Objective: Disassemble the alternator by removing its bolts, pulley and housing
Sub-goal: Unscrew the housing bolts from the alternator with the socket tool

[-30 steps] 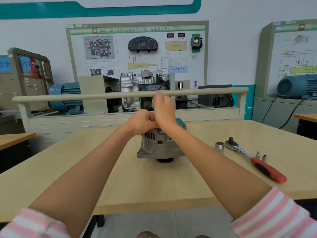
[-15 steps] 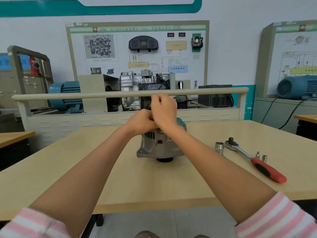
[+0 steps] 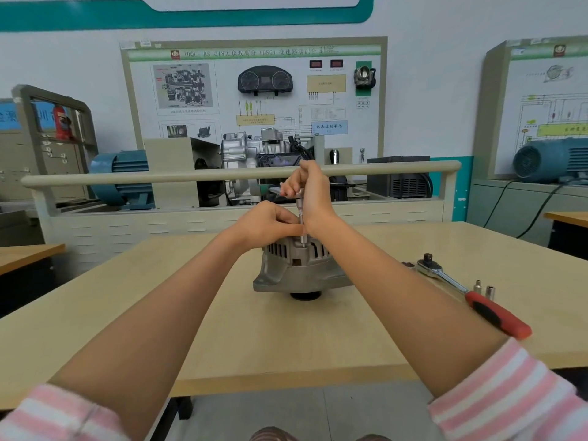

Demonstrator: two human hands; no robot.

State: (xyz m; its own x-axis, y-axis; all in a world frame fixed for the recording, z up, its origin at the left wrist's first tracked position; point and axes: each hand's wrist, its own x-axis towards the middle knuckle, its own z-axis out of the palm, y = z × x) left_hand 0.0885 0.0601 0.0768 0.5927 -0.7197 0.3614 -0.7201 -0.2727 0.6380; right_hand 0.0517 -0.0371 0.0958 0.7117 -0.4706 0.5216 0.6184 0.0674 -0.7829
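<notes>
The silver alternator [image 3: 302, 265] stands on the wooden table [image 3: 286, 338], pulley end down. A thin metal tool shaft [image 3: 301, 224] stands upright on a bolt at the alternator's top. My right hand [image 3: 310, 192] grips the upper end of this tool, and its green handle [image 3: 265, 189] sticks out to the left. My left hand [image 3: 270, 226] rests on top of the alternator, with thumb and curled fingers pinching the lower shaft. The bolt itself is hidden by the socket tip and my hands.
A ratchet with a red handle [image 3: 496, 315] lies on the table to the right, with two small sockets [image 3: 483, 288] beside it and another socket [image 3: 409, 265] near its head. A beige rail [image 3: 159, 178] and training equipment stand behind the table.
My right hand has risen and turned above the alternator. The metal shaft now shows beneath it and the green handle points left. My left hand has stayed on the alternator.
</notes>
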